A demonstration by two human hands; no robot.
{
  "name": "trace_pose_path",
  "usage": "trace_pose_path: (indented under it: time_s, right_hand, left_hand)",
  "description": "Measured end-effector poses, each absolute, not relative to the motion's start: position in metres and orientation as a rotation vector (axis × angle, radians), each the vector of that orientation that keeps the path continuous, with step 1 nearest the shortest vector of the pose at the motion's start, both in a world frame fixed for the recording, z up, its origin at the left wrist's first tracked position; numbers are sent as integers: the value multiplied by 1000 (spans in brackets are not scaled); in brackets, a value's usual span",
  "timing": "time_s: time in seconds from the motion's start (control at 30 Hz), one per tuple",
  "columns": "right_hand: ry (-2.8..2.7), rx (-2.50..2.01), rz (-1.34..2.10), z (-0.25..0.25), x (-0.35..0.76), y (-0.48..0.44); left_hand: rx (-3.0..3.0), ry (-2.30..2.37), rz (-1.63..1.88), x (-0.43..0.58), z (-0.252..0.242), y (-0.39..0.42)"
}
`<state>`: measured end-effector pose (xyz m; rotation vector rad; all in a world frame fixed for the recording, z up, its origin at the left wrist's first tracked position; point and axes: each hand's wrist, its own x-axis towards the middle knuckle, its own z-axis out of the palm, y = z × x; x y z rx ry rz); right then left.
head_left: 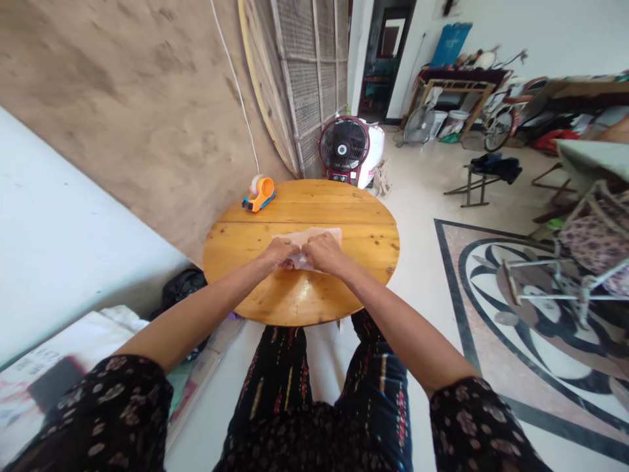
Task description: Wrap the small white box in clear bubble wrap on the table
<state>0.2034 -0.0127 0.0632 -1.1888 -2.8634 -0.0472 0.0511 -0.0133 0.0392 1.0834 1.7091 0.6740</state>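
Centrally, a rounded, glossy wooden table [363,219] fills the middle of the view. Just beyond its far edge stands an electric fan [343,147] with a dark red rim. Near the tabletop's middle lies a pale, translucent sheet [322,233]. The left hand [282,251] and right hand [323,252] are close together on it, fingers curled and gripping it. Toward the far left edge sits an orange-and-blue tape dispenser [264,190].
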Motion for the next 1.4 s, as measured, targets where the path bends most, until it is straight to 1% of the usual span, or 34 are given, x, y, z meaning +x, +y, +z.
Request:
trace_pose_path:
  time_s: [0.37,0.77,1.0,1.2,1.27,1.4]
  right_hand:
    - [-2855,-1237,26,71,203,-12]
    - [-2676,-1139,52,48,206,-5]
    - [-2614,-1069,148,40,212,-6]
    - [-2607,-1084,300,46,218,-9]
    - [-2612,-1094,330,48,219,-10]
    - [-2616,-1097,383,52,222,-9]
  left_hand:
    - [1079,1666,739,55,46,-13]
    - [1233,1583,758,60,47,-18]
    - [1328,1507,721,56,49,-19]
    - [1390,1380,666,47,47,-20]
    - [1512,1369,659,46,41,-20]
    - [2040,1390,765,43,25,-20]
